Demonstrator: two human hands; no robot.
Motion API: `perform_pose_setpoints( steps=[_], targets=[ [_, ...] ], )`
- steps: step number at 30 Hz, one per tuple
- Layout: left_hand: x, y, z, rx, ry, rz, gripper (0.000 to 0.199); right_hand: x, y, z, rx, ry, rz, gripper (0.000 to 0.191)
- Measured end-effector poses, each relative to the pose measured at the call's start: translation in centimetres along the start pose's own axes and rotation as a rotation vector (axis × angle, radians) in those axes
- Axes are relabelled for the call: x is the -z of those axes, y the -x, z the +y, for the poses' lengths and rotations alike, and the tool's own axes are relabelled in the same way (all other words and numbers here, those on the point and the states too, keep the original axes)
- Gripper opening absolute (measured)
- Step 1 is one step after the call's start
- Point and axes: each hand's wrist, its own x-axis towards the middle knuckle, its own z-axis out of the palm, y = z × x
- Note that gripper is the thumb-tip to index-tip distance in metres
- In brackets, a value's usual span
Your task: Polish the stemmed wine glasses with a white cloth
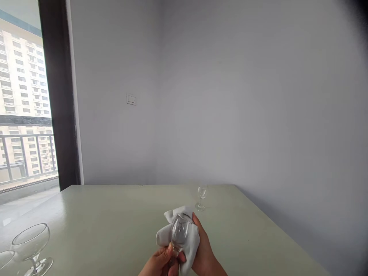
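Note:
A small clear stemmed glass [179, 231] is held up above the near part of the table, its bowl upward. My left hand [161, 261] is closed, thumb and fingers pinching the glass low at its stem. A white cloth [191, 245] wraps the back and right side of the bowl, with folds sticking out to the left and above. My right hand [205, 249] is closed around the cloth from the right, pressing it against the glass. The right fingertips are mostly hidden behind the cloth.
Another small stemmed glass [201, 197] stands upright toward the table's far edge. At the near left are a larger stemmed glass [31, 245] and part of one more glass [6, 260]. The pale green table [115, 218] meets grey walls behind and to the right.

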Motion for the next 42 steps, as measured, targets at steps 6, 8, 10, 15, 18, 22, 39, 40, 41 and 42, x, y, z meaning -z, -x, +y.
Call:
perform_pose_setpoints(
  steps=[6,8,10,15,18,22,39,40,41,42],
  targets=[
    [-0.2,-0.3,-0.7,-0.152,0.061,0.295,0.047,-0.8,-0.8,3.1,-0.017,-0.085,-0.018,0.065],
    [0.2,-0.4,-0.9,-0.199,-0.027,0.431,0.047,-0.8,-0.8,4.1,0.082,0.019,0.045,0.063],
    [0.7,-0.5,-0.8,-0.25,-0.132,0.575,0.048,-0.7,-0.5,4.8,0.201,0.134,0.114,0.056],
    [2.0,-0.2,0.3,-0.374,-0.364,0.804,0.068,-1.2,0.5,5.2,0.38,0.308,0.101,0.053],
    [2.6,0.2,1.1,-0.352,-0.405,0.761,0.078,-1.4,0.8,4.3,0.223,0.316,-0.04,0.055],
    [2.7,0.5,1.5,-0.28,-0.083,0.46,0.08,-1.2,1.2,2.7,-0.055,0.264,-0.24,0.048],
    [4.7,2.0,5.0,-0.229,-0.13,0.881,0.063,1.3,0.9,2.3,1.074,1.638,-0.013,0.037],
    [4.6,2.0,4.9,-0.232,-0.076,0.874,0.063,1.0,0.7,2.4,1.174,1.686,-0.111,0.039],
    [4.4,2.0,4.8,-0.233,-0.031,0.853,0.063,0.7,0.6,2.8,1.242,1.715,-0.196,0.038],
    [4.0,2.0,4.6,-0.227,0.005,0.815,0.061,0.3,0.4,3.2,1.253,1.718,-0.241,0.036]
  ],
)
